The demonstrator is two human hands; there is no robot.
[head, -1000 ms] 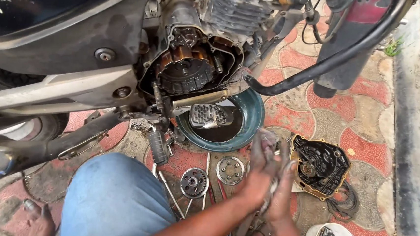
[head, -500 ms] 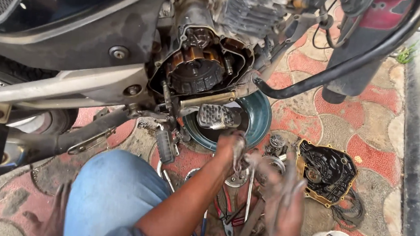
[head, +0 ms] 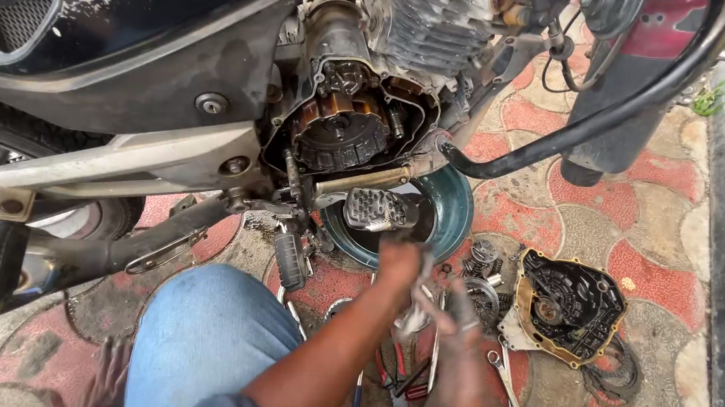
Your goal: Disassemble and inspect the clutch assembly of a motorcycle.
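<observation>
Bike's open clutch assembly (head: 339, 134) sits up top with a teal drain pan (head: 451, 210) under it. Left hand (head: 401, 266) is closed on a greasy rag (head: 416, 313) just below the pan, right hand (head: 460, 321) gripping its other end. Black clutch cover (head: 572, 307) lies on the pavers, far right.

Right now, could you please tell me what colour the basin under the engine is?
The basin is teal, with dark liquid in it; the head view shows it.

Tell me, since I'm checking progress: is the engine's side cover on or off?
Off. The clutch sits exposed in the open engine case, and the black cover lies on the paving, inner side up.
</observation>
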